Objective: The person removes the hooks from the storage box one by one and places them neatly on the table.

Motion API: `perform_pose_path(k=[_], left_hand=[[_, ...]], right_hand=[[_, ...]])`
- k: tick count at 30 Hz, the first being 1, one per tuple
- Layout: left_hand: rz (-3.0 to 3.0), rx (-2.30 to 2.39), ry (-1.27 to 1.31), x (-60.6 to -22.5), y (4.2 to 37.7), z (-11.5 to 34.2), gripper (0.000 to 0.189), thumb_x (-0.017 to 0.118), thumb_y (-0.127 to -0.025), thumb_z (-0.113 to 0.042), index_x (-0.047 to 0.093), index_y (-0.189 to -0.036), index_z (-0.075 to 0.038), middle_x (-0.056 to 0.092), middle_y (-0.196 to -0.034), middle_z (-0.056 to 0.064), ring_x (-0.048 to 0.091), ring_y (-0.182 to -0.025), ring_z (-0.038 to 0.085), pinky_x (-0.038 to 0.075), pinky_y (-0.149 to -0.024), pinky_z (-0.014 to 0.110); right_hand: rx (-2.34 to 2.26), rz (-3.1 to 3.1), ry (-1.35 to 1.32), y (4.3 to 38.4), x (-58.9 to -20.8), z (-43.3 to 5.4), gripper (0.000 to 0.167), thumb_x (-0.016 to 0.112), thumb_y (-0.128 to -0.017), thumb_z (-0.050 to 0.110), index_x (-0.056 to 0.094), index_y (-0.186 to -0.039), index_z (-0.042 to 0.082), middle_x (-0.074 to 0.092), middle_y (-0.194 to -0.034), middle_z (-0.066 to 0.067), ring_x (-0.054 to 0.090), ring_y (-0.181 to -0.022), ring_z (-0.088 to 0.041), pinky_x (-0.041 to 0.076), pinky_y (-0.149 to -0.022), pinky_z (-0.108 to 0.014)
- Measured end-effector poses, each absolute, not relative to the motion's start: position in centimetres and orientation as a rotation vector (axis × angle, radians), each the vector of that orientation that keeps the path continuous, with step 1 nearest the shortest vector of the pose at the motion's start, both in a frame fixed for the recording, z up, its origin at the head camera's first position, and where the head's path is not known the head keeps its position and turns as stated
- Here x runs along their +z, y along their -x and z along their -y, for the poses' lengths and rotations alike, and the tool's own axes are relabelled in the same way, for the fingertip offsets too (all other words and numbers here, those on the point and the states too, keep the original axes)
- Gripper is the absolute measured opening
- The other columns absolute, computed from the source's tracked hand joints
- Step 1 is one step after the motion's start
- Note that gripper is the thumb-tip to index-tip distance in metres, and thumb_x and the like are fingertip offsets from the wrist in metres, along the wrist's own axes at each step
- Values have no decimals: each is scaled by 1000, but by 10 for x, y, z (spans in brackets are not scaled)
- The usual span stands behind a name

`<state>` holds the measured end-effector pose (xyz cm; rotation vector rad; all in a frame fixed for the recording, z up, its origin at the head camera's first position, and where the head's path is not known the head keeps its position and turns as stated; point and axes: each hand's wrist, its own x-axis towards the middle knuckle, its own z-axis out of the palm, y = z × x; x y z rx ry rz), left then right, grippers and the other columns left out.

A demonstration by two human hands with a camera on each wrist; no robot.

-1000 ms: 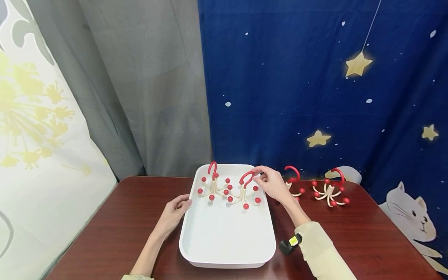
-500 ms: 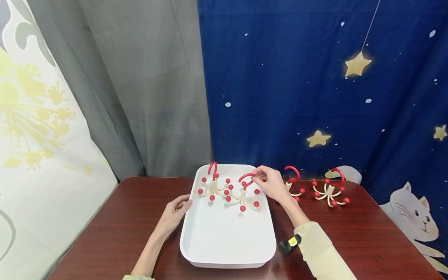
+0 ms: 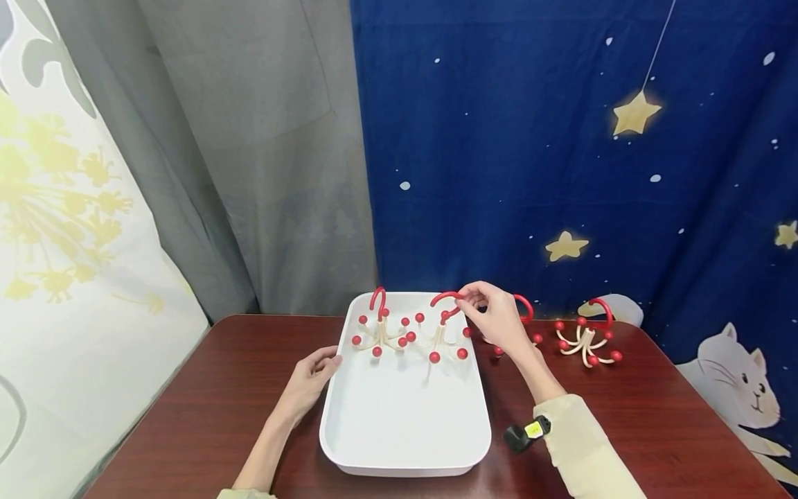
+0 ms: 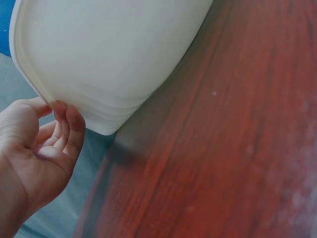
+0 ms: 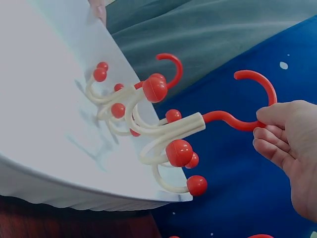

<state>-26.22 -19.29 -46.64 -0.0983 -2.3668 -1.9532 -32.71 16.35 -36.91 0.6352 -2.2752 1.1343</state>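
My right hand point(image 3: 499, 322) pinches the red hook of a multi-arm hook hanger point(image 5: 185, 125) over the far right part of the white tray point(image 3: 405, 419). Cream curved arms tipped with red balls spread from its stem. Thumb and fingers of the right hand point(image 5: 292, 144) grip the bend of the hook. A second such hanger point(image 3: 381, 336) stands in the tray just left of it, hook upward. At the tray's left rim, my left hand point(image 3: 308, 381) holds the edge; the left wrist view shows thumb and fingertips pinching the rim point(image 4: 34, 87).
Two more hangers are on the dark red wooden table point(image 3: 218, 409) right of the tray: one partly hidden behind my right hand, with its hook point(image 3: 528, 305) showing, and another point(image 3: 586, 344) farther right. Grey and blue curtains point(image 3: 486, 173) hang behind the table.
My right hand has moved up and slightly right, lifting and turning the hanger it holds. The left hand keeps its place on the tray's rim.
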Motion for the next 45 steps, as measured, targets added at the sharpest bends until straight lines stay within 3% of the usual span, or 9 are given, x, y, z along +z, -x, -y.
perform_pose_path(k=[7, 22, 28, 34, 42, 45], left_hand=[[2361, -1958, 115, -467, 262, 192, 42, 62, -103, -20, 57, -135, 7, 67, -100, 19, 65, -89, 21, 53, -78, 24], [2366, -1959, 106, -467, 262, 194, 45, 62, -103, -23, 56, -136, 6, 68, -106, 21, 67, -96, 27, 53, -81, 25], [2364, -1968, 101, -468, 263, 193, 43, 63, -102, -21, 57, -136, 5, 68, -106, 22, 67, -96, 28, 54, -82, 27], [2364, -1975, 94, -468, 263, 193, 42, 63, -102, -21, 57, -135, 4, 68, -105, 21, 68, -96, 28, 54, -82, 27], [2366, -1974, 102, -469, 263, 193, 42, 63, -102, -22, 57, -135, 3, 68, -105, 22, 67, -96, 29, 53, -81, 25], [2364, -1979, 109, -468, 263, 193, 42, 63, -102, -22, 57, -136, 3, 67, -105, 23, 67, -95, 29, 54, -82, 26]], right_hand=[[1123, 2255, -586, 316, -360, -174, 13, 79, -89, 8, 71, -99, 5, 70, -84, -3, 65, -76, -16, 57, -75, -38], [1058, 2088, -558, 292, -348, -213, 14, 80, -85, 1, 72, -96, 4, 69, -80, -2, 61, -72, -7, 46, -69, -12], [1051, 2039, -549, 282, -345, -229, 17, 80, -84, -3, 72, -98, 2, 70, -82, -5, 61, -74, 1, 48, -74, -11], [1023, 1971, -552, 273, -344, -248, 21, 81, -80, -7, 73, -98, 1, 69, -79, -8, 61, -72, 5, 47, -71, -10], [964, 1960, -462, 261, -347, -281, 24, 81, -77, -11, 72, -96, -1, 67, -78, -4, 59, -71, 9, 44, -68, -6], [969, 1961, -393, 255, -350, -294, 25, 79, -75, -15, 72, -96, -4, 65, -79, 4, 58, -70, 10, 43, -67, -5]])
